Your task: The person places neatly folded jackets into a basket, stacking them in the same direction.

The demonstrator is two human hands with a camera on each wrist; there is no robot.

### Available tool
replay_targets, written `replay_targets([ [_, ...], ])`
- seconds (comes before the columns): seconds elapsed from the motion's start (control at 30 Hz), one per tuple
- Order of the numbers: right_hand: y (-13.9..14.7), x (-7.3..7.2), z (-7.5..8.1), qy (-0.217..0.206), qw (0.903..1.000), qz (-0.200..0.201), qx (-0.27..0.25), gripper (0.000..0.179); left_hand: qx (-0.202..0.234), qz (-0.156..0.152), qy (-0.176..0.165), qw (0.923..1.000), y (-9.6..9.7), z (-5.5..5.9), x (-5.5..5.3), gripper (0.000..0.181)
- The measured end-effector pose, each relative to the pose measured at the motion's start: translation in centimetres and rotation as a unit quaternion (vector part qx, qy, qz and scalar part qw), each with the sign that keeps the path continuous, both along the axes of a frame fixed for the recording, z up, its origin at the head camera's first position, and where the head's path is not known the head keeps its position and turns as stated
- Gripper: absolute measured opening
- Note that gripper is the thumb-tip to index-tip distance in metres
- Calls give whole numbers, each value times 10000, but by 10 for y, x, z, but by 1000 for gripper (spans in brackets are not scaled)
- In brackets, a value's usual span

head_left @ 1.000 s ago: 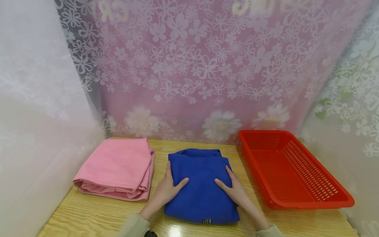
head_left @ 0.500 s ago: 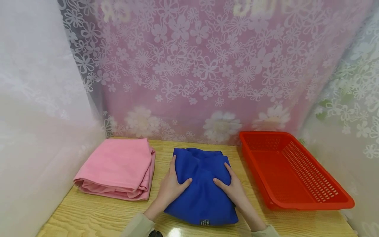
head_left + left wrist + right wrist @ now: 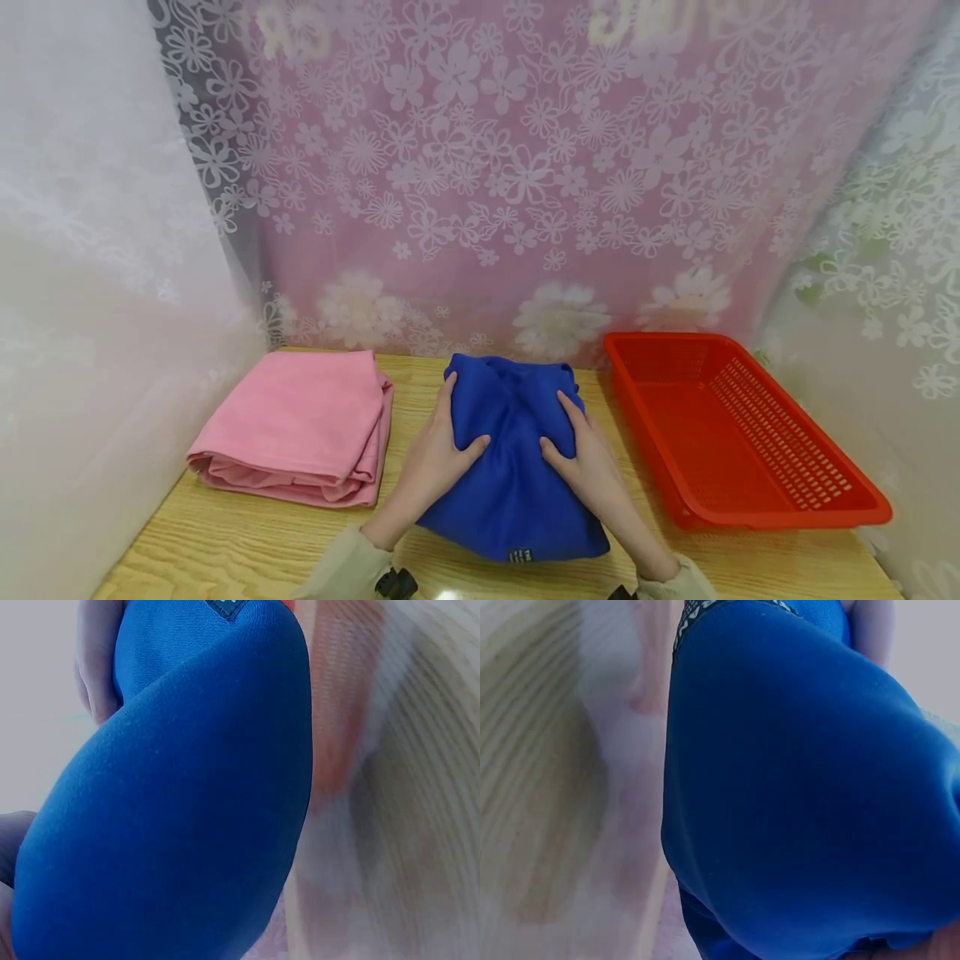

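Between my two hands is a folded piece of blue cloth (image 3: 517, 500), creased down its middle, with a small dark label at its near edge. My left hand (image 3: 442, 454) grips its left side, thumb on top. On the right side my right hand (image 3: 592, 458) holds it the same way. Both wrist views show the blue cloth bulging above the wooden table, with a gap under it. The fingers beneath the cloth are hidden in the head view.
A folded pink cloth (image 3: 300, 417) lies on the wooden table (image 3: 225, 533) to the left. At the right stands a red plastic basket (image 3: 735, 450) with perforated sides. Flowered curtains (image 3: 480, 208) hang behind and at both sides.
Both hands have squeezed the blue cloth inward, so its flat top now buckles into creases. Its far end has risen, and the cloth has come up off the table.
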State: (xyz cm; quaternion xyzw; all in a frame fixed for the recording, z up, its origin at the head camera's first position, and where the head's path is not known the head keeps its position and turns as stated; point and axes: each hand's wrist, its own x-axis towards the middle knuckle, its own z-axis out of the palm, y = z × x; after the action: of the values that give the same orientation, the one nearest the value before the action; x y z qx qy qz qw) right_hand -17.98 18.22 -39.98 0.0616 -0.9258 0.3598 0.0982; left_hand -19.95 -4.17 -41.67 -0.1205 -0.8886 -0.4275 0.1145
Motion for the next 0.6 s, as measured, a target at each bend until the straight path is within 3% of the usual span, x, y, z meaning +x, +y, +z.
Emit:
replay_targets([
  [0.37, 15, 6, 32, 51, 9979, -174, 627, 71, -80, -157, 44, 9998, 17, 22, -2, 94],
  [0.6, 49, 8, 62, 182, 9969, -152, 753, 73, 105, -545, -87, 9984, 42, 53, -8, 94],
])
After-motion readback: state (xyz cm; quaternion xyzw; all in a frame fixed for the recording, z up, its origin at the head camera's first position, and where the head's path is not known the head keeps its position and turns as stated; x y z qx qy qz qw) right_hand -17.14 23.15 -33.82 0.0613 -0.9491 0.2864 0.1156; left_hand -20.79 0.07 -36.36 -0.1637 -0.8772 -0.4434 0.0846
